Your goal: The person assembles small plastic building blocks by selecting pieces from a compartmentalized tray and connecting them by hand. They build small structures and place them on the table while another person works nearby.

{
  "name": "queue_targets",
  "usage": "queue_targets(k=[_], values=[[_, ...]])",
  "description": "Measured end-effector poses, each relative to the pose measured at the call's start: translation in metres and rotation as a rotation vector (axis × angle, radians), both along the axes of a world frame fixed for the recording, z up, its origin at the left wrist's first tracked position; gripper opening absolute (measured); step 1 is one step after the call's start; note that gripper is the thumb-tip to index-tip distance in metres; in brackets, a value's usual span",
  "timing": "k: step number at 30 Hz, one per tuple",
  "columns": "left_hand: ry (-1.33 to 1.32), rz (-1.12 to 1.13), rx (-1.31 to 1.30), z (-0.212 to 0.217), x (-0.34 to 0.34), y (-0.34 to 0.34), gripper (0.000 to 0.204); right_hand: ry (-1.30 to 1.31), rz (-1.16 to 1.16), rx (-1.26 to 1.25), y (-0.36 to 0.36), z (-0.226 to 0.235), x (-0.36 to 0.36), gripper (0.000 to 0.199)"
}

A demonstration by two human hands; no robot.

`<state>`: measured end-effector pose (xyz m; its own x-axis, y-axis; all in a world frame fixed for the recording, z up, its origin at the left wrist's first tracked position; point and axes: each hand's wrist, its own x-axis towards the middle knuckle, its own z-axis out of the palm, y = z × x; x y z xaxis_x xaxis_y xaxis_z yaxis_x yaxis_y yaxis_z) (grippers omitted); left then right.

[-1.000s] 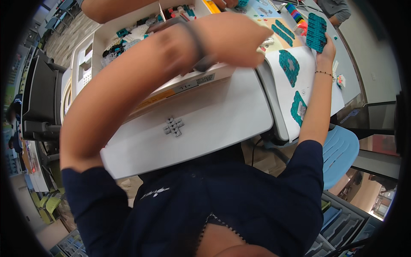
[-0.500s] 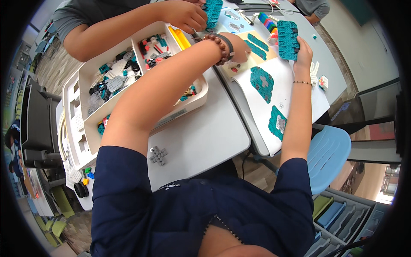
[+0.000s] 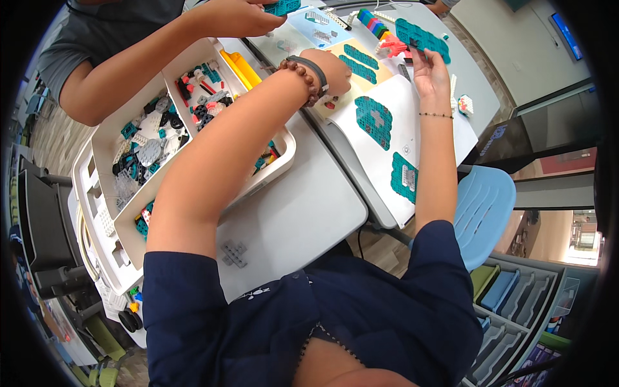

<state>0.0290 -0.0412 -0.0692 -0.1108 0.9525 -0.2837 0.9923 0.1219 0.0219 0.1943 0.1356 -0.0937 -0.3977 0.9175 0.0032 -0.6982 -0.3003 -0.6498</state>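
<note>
While the right hand (image 3: pixel 431 76) pinches a teal plate (image 3: pixel 422 40) near the booklet (image 3: pixel 365 158), the left hand (image 3: pixel 333 71) overlaps that booklet's left side, grip opening and contents indeterminable.

Fingertips of the left hand (image 3: pixel 330 68) mostly lost to my view.
I can't tell whether they grip anything; the left forearm (image 3: pixel 225 151) hides part of the storage tray (image 3: pixel 284 160), whose smallest parts (image 3: pixel 147 153) I can't sort. The top edge crops the co-worker (image 3: pixel 138 61) and the teal piece (image 3: pixel 282 7); the grey cross-shaped piece (image 3: pixel 233 253) looks blurred.
</note>
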Motion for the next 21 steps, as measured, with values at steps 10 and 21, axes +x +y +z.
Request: queue_targets(k=[10, 21], values=[[0.042, -0.001, -0.089, -0.004, 0.001, 0.006, 0.041, -0.081, -0.258, 0.173, -0.044, -0.004, -0.007, 0.017], [0.003, -0.01, -0.045, 0.003, -0.004, -0.008, 0.041, -0.258, -0.281, 0.294, -0.062, 0.014, -0.002, 0.024]])
